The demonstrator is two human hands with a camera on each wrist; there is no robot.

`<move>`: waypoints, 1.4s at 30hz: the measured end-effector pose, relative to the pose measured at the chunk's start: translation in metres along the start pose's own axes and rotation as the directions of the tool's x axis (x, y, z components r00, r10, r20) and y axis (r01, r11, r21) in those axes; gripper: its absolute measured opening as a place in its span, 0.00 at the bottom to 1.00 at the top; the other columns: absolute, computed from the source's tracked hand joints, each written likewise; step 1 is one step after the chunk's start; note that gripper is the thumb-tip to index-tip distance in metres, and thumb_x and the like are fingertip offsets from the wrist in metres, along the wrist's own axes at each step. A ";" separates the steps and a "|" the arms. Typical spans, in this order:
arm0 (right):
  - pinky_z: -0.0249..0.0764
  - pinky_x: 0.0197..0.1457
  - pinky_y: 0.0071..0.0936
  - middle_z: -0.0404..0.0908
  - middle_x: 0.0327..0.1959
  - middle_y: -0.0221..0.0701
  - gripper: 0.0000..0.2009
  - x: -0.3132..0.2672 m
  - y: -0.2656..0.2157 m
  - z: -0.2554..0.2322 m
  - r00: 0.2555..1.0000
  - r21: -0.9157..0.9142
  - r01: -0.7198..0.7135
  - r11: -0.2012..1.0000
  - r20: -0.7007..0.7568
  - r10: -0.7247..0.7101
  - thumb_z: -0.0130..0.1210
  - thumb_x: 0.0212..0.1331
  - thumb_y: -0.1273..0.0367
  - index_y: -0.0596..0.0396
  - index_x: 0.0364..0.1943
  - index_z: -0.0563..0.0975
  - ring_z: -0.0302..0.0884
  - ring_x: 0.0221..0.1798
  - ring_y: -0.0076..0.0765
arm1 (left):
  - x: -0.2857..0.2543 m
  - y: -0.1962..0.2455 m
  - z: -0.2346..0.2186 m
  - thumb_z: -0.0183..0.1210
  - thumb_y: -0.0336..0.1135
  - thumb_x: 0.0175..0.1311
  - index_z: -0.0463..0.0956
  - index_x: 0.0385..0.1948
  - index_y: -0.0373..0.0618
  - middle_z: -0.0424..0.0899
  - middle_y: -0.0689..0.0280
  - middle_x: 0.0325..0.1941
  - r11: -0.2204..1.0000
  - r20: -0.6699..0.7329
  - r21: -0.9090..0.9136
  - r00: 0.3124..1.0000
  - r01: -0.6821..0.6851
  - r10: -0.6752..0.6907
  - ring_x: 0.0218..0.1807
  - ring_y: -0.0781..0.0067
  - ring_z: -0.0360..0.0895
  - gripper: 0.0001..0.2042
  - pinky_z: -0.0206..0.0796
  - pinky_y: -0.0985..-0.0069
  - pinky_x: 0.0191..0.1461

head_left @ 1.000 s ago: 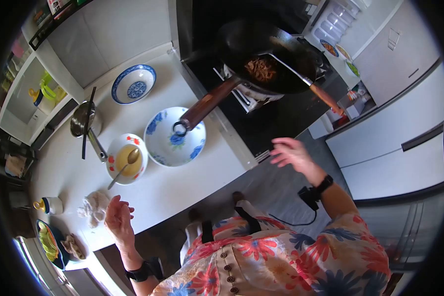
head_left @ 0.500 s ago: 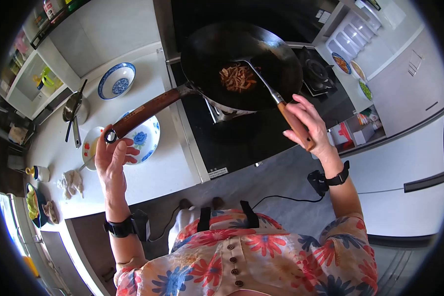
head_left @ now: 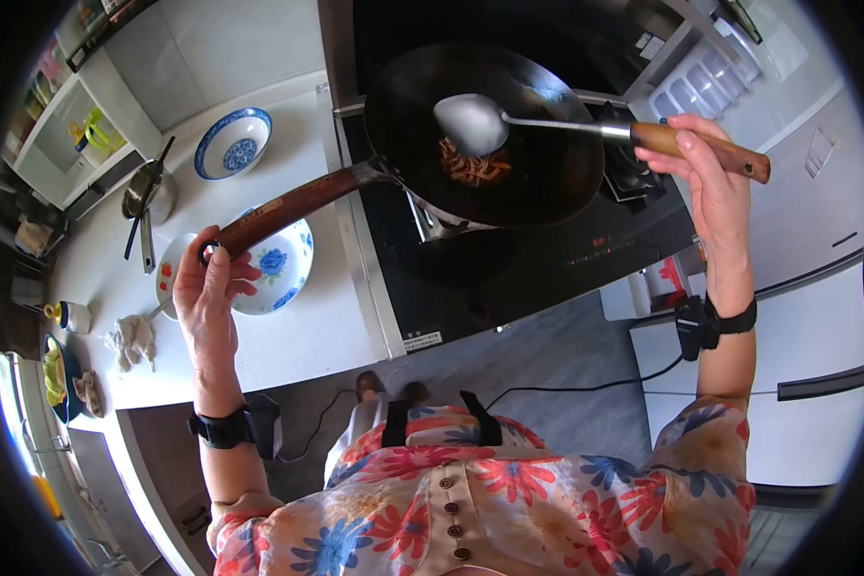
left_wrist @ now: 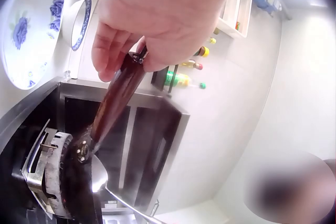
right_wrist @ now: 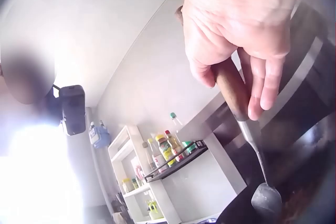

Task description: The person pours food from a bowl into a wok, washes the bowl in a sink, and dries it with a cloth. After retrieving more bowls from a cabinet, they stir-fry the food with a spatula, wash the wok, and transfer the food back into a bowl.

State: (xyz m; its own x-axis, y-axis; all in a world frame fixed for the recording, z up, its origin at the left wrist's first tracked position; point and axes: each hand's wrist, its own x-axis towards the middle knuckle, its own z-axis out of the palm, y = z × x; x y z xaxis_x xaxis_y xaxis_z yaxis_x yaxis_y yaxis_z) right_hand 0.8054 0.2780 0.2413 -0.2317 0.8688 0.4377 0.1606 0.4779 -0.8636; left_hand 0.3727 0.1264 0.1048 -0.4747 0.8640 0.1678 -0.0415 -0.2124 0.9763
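The wok [head_left: 480, 125] handle sits gripped in left-hand fingers [head_left: 223, 274], while right-hand fingers [head_left: 696, 158] grip the ladle [head_left: 509, 123].

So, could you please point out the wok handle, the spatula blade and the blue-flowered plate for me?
wok handle [head_left: 288, 208], head view, middle of the brown grip.
spatula blade [head_left: 468, 124], head view, centre of the metal blade over the wok.
blue-flowered plate [head_left: 280, 266], head view, flower near its rim.

A blue-and-white floral ceramic plate [head_left: 280, 272] on the white countertop [head_left: 288, 336] (a deep blue-rimmed bowl [head_left: 232, 143] sits farther back).
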 end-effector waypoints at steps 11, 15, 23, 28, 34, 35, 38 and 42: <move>0.78 0.32 0.20 0.78 0.37 0.40 0.11 0.000 0.017 0.002 0.975 -0.033 -0.020 0.999 -0.222 0.012 0.54 0.56 0.71 0.65 0.39 0.75 0.81 0.32 0.40 | 0.011 -0.002 -0.008 0.53 0.35 0.63 0.69 0.49 0.40 0.81 0.59 0.31 1.000 0.038 0.008 0.999 -0.026 0.026 0.29 0.74 0.80 0.15 0.71 0.82 0.28; 0.77 0.30 0.18 0.78 0.33 0.40 0.13 0.005 0.030 0.002 0.939 -0.098 -0.042 0.994 -0.343 0.006 0.56 0.55 0.70 0.67 0.40 0.74 0.82 0.30 0.38 | 0.011 -0.003 -0.010 0.54 0.35 0.62 0.69 0.50 0.40 0.81 0.59 0.32 1.000 0.053 -0.008 0.998 -0.020 0.020 0.29 0.73 0.80 0.16 0.71 0.82 0.28; 0.78 0.31 0.19 0.79 0.33 0.40 0.12 0.010 0.043 0.006 0.942 -0.028 -0.087 0.996 -0.329 0.073 0.56 0.55 0.70 0.66 0.39 0.74 0.82 0.31 0.38 | 0.010 -0.006 -0.012 0.56 0.37 0.61 0.68 0.51 0.41 0.81 0.60 0.32 1.000 0.057 0.008 0.998 -0.022 0.022 0.29 0.74 0.80 0.18 0.71 0.83 0.28; 0.79 0.33 0.21 0.78 0.34 0.41 0.11 0.009 0.055 0.018 0.946 0.061 -0.073 0.995 -0.311 0.089 0.55 0.56 0.71 0.66 0.39 0.74 0.82 0.32 0.40 | 0.004 -0.005 -0.009 0.57 0.37 0.60 0.68 0.51 0.41 0.81 0.61 0.32 1.000 0.049 0.005 0.999 -0.006 0.006 0.29 0.74 0.80 0.19 0.70 0.83 0.27; 0.79 0.33 0.23 0.78 0.35 0.42 0.10 -0.006 0.016 0.027 0.972 0.052 -0.009 0.999 -0.232 0.021 0.53 0.57 0.72 0.66 0.38 0.74 0.81 0.32 0.44 | -0.006 -0.009 -0.025 0.57 0.37 0.60 0.68 0.49 0.39 0.81 0.62 0.30 0.999 0.028 0.044 0.999 0.020 -0.021 0.28 0.75 0.79 0.18 0.69 0.83 0.25; 0.79 0.33 0.24 0.78 0.35 0.42 0.10 -0.009 0.012 0.027 0.975 0.063 0.020 0.998 -0.222 -0.006 0.53 0.57 0.72 0.67 0.38 0.74 0.81 0.32 0.45 | -0.012 -0.011 -0.030 0.56 0.37 0.60 0.68 0.49 0.39 0.81 0.62 0.30 0.997 0.046 0.056 0.997 0.057 -0.059 0.28 0.75 0.79 0.18 0.68 0.83 0.25; 0.79 0.33 0.24 0.77 0.36 0.41 0.09 -0.019 0.013 0.035 0.981 0.023 0.047 0.999 -0.189 -0.042 0.53 0.57 0.72 0.66 0.37 0.75 0.81 0.31 0.44 | -0.035 -0.026 -0.047 0.56 0.37 0.60 0.71 0.43 0.38 0.80 0.62 0.26 0.973 0.041 0.101 0.977 0.206 -0.210 0.25 0.74 0.79 0.15 0.68 0.83 0.23; 0.79 0.34 0.22 0.77 0.35 0.39 0.09 -0.019 0.019 0.025 0.971 -0.058 0.021 0.998 -0.236 -0.034 0.55 0.55 0.72 0.65 0.37 0.75 0.81 0.32 0.41 | -0.055 -0.049 -0.054 0.54 0.38 0.61 0.73 0.37 0.38 0.79 0.60 0.23 0.846 0.017 0.158 0.855 0.509 -0.518 0.20 0.72 0.78 0.12 0.66 0.82 0.17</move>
State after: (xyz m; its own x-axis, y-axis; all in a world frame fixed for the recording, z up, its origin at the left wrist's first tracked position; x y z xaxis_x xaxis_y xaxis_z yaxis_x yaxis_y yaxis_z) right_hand 0.7888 0.2678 0.2103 -0.0045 0.8583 0.5131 0.2111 0.5023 -0.8385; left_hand 0.3535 0.0649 0.0399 -0.3692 0.8569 -0.3597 -0.1375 0.3324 0.9331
